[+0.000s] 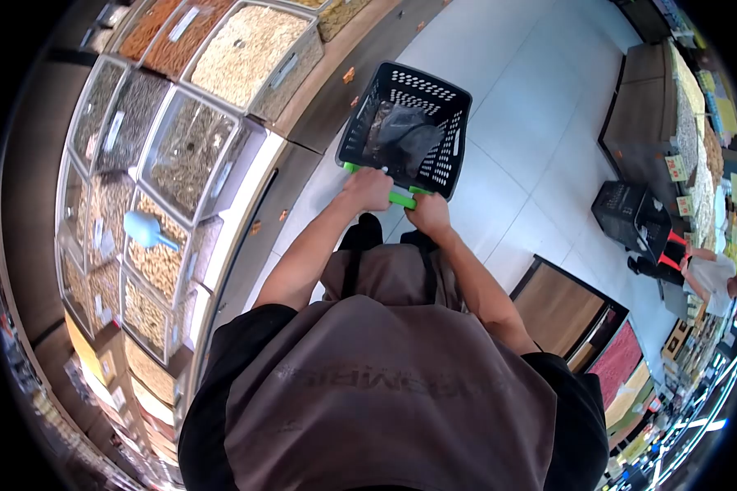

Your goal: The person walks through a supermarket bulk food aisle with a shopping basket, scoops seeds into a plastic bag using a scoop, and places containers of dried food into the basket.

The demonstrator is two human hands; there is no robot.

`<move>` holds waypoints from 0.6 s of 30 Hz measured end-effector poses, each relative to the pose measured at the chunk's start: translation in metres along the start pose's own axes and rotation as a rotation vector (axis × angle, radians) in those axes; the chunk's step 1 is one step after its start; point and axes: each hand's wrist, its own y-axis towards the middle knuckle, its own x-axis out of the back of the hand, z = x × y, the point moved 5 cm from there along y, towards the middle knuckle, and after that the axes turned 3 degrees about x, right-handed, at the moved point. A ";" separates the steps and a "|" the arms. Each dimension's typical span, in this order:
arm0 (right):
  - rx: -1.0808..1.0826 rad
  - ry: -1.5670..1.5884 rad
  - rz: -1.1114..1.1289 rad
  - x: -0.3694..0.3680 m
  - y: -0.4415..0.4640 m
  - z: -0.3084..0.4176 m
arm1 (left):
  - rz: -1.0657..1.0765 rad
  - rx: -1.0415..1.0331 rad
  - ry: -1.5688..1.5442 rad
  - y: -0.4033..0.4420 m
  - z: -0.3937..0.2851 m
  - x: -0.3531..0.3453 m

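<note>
A black basket (pixel 449 102) with perforated walls stands in front of me, with a crumpled clear plastic bag (pixel 408 135) inside. Along its near side runs a green handle (pixel 401 199). My left hand (pixel 369 190) is wrapped round the handle's left part. Close beside it, my right hand (pixel 428 213) grips the right part of the same handle. The palms and most fingertips are hidden. A brown apron (pixel 385 385) covers my front.
Clear bins of dry goods (pixel 188 151) fill a display at the left, with a light blue scoop (pixel 145 229) on one. Another person (pixel 716 278) stands at the right by a black basket (pixel 618 214) with red handles. A wooden cabinet (pixel 561 307) stands at lower right.
</note>
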 end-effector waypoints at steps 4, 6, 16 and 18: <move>-0.053 0.029 -0.054 0.022 0.048 -0.016 | -0.023 -0.051 0.023 0.046 0.013 0.043; -0.059 0.003 -0.068 0.032 0.071 -0.029 | -0.017 -0.090 0.042 0.074 0.015 0.064; -0.020 -0.022 -0.149 0.094 0.195 -0.114 | -0.193 0.023 0.052 0.215 0.032 0.138; -0.018 -0.057 -0.118 0.089 0.226 -0.141 | -0.298 0.050 0.091 0.237 0.039 0.148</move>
